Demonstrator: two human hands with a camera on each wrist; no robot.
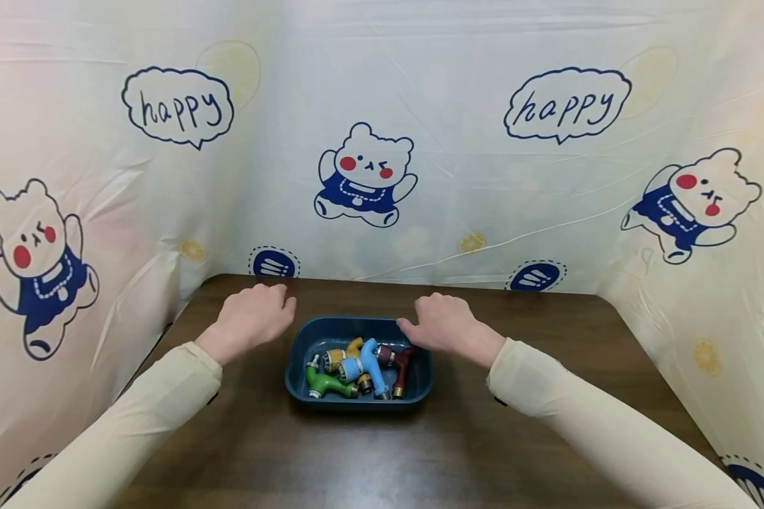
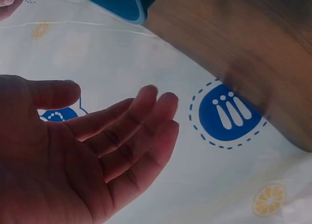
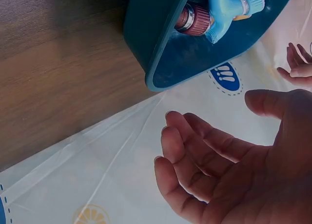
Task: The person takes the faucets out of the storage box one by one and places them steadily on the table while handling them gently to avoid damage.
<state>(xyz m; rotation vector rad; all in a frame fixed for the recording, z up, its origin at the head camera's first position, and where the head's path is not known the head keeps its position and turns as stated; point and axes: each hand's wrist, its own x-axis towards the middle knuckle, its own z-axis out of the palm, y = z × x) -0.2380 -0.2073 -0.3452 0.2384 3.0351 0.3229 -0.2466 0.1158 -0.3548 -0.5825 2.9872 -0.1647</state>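
Observation:
A dark blue plastic basin (image 1: pixel 359 406) stands on the table in the head view, holding several small taps. Among them are a light blue tap (image 1: pixel 372 363) on top, a green tap (image 1: pixel 330 383) at the near left, a yellow tap (image 1: pixel 334 357) behind, and a dark red tap (image 1: pixel 403 367) at the right. My left hand (image 1: pixel 252 317) hovers left of the basin, its fingers relaxed and holding nothing in the left wrist view. The right hand (image 1: pixel 447 324) is near the basin's far right corner, overlapping its rim in the head view; its palm (image 3: pixel 243 175) is bare and fingers loosely bent.
The brown wooden table (image 1: pixel 369 459) extends around the basin. A pale printed cloth (image 1: pixel 458 177) with bears and "happy" bubbles encloses the back and both sides, meeting the table's far edge. Light sleeves (image 1: pixel 159 396) cover both forearms.

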